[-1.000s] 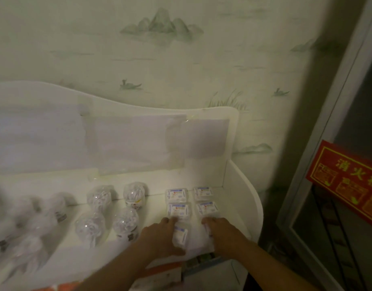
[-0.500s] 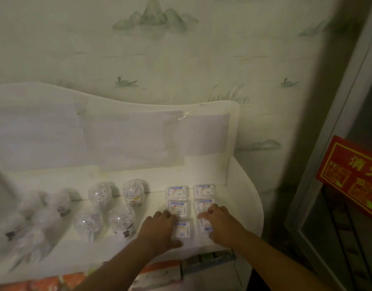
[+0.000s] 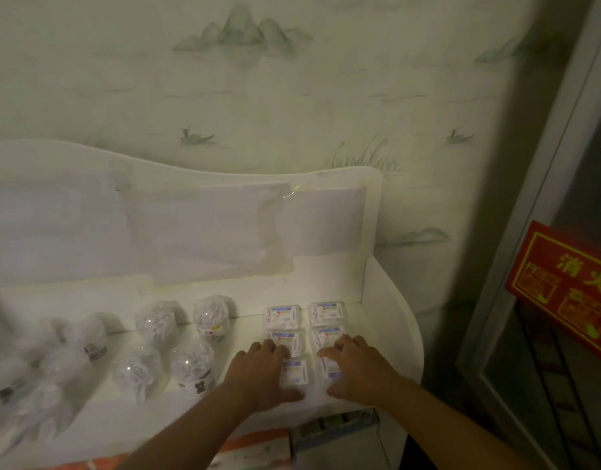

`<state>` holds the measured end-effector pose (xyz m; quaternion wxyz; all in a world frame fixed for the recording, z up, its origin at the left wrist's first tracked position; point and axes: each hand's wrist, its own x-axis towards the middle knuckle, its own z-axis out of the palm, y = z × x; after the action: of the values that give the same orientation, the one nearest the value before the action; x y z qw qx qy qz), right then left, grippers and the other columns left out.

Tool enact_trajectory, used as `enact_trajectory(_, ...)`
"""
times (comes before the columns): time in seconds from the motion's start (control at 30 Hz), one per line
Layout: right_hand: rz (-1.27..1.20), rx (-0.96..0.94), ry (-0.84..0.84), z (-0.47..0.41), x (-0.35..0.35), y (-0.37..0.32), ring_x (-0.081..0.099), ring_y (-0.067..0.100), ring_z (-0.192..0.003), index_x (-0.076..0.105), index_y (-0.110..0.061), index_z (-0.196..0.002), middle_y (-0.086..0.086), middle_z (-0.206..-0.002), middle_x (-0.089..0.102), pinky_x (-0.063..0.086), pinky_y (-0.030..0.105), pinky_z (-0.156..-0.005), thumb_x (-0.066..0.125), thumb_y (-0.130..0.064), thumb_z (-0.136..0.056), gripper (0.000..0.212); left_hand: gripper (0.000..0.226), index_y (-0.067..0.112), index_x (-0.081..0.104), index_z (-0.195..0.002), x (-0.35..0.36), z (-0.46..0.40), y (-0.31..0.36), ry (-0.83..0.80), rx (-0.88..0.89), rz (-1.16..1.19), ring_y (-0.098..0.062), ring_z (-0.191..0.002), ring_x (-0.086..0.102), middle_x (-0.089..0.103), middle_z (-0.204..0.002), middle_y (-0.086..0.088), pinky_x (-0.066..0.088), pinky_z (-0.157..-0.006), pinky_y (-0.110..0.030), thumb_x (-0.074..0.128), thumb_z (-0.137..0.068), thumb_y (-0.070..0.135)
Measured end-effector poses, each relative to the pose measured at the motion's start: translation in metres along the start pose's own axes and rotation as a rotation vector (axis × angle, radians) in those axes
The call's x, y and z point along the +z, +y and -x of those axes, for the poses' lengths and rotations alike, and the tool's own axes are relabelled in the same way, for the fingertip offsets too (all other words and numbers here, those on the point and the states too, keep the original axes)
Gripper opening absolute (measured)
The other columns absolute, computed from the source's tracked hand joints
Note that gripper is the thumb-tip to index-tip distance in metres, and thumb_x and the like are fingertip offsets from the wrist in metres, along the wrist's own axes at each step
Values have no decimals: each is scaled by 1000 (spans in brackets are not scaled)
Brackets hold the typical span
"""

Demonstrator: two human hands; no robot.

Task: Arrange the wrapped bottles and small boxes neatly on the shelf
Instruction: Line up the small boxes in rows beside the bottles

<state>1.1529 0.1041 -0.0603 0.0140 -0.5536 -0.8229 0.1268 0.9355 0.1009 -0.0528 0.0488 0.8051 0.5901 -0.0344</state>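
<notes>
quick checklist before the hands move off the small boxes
1. Boxes in two columns, three rows: ok.
2. Back boxes square to each other: ok.
3. Front boxes aligned: cannot tell, left hand and right hand cover them.
4. Boxes clear of the shelf side wall: ok.
5. Four nearest bottles upright in pairs: ok.
6. Far-left bottles tidy: cannot tell, blurred.

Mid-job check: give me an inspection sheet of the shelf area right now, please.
Surface: white shelf, dimly lit.
Job's things: small boxes in two columns at right; wrapped bottles standing in rows to their left, far-left ones blurred.
Clutter: papers taped on the backboard.
Hands: left hand and right hand rest on the front boxes.
Cables: nothing seen.
Surroundings: painted wallpaper; red sign at right; cartons below.
</notes>
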Motion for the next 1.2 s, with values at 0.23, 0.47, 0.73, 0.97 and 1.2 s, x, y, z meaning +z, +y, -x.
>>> enact_trajectory(0.23,-61,25,114,-7,-9,-1,33,20,-135,26,-29,-148,-2,-152,30,33,36,-107,53,-57,-88,72,60,31,39,-136,-7,-5,-6,98,86,-17,-19,-127,41,36,-146,3,39,-99,-36,36,-88,66)
enact_trajectory(0.47,-38,84,-30,-5,-8,3,25,22,-141,29,-24,-148,-2,-157,23,30,42,-110,48,-61,-89,73,99,27,29,-145,-8,-1,0,-69,68,2,-23,-138,31,25,-156,0,33,-108,-43,5,-68,84)
enact_trajectory(0.73,-52,94,-39,-5,-7,6,24,22,-141,29,-26,-148,-3,-157,23,29,43,-111,47,-65,-86,76,59,27,27,-147,-8,-7,-2,-79,60,-20,-24,-138,29,24,-155,0,32,-108,-44,34,-95,55)
enact_trajectory(0.97,-42,93,-55,-5,-10,6,23,23,-141,28,-25,-149,-3,-157,21,30,43,-111,46,-66,-86,77,61,27,23,-149,-7,-11,-3,-99,74,-13,-24,-140,26,20,-157,1,31,-110,-45,38,-95,51)
enact_trajectory(1.2,-22,90,-75,-4,-13,6,24,23,-142,28,-25,-148,-2,-158,21,28,43,-112,46,-68,-86,77,57,29,31,-145,-8,-7,-3,1,131,-39,-22,-134,34,30,-151,1,33,-107,-41,40,-93,52)
